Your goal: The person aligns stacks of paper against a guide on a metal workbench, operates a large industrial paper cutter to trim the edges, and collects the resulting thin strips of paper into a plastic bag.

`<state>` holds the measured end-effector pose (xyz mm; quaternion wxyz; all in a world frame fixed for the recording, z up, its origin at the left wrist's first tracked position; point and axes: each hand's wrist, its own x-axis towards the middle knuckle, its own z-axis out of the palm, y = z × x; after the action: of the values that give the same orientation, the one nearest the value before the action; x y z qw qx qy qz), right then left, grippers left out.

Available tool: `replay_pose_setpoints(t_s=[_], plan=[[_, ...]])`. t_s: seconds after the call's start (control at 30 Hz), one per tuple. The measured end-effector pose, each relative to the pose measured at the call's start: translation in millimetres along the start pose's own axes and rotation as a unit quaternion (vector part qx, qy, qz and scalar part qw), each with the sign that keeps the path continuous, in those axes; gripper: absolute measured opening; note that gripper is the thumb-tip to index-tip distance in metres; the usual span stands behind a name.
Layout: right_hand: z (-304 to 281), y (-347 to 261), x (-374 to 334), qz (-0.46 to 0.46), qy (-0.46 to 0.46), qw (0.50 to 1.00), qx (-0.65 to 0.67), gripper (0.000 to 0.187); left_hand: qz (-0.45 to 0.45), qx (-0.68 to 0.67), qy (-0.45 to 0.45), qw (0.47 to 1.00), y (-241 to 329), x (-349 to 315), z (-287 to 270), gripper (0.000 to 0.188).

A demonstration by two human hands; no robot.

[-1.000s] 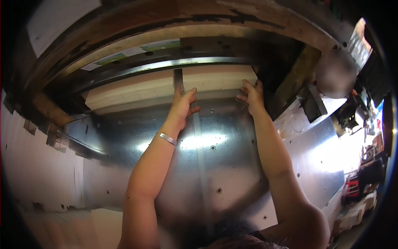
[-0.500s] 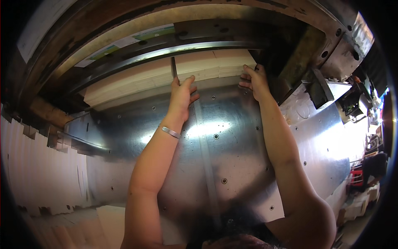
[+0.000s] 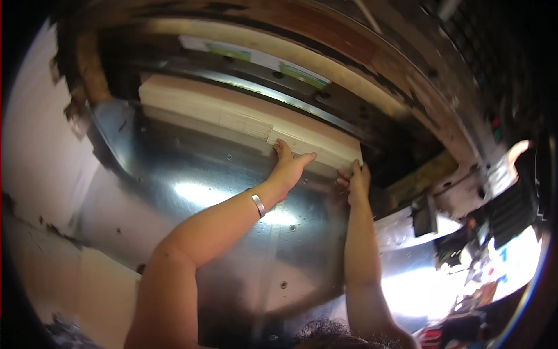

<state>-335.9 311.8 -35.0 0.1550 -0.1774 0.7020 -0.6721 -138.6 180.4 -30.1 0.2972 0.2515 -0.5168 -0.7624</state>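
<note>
Under a machine's beam lies a long row of stacked cream-coloured sheets (image 3: 192, 104), probably paper or card, its front edge facing me. My left hand (image 3: 289, 173), with a silver bangle at its wrist, touches the front of this row right of the middle; thumb and fingers are spread and hold nothing. At the row's right end is my right hand (image 3: 357, 181), its fingers stretched along the corner and front edge, not wrapped round anything. Both arms reach forward over a shiny metal table (image 3: 168, 166) dotted with small round holes.
A bright metal bar (image 3: 244, 87) runs close above the stacks, below a heavy, worn machine frame (image 3: 383, 75). Pale stacked sheets (image 3: 107, 279) stand at the lower left. A bracket (image 3: 424, 214) juts out right of my right arm. Cluttered goods fill the far right, partly blurred.
The view has turned, so the machine now slants down to the right. My left hand has moved right along the stacks, nearer my right hand. The gap between the stacks no longer shows.
</note>
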Motion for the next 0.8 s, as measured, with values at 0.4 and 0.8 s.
replay_pose_setpoints(t_s=[0.4,0.8], plan=[[3.6,-16.3,0.7,0.028,0.005,0.997,-0.065,0.045,-0.008,0.056,-0.038,0.998,9.4,8.1,5.3,0.126],[-6.7,-3.1,17.4,-0.004,-0.016,0.998,-0.062,0.043,0.023,0.120,-0.046,0.991,-0.6,21.0,1.3,0.129]])
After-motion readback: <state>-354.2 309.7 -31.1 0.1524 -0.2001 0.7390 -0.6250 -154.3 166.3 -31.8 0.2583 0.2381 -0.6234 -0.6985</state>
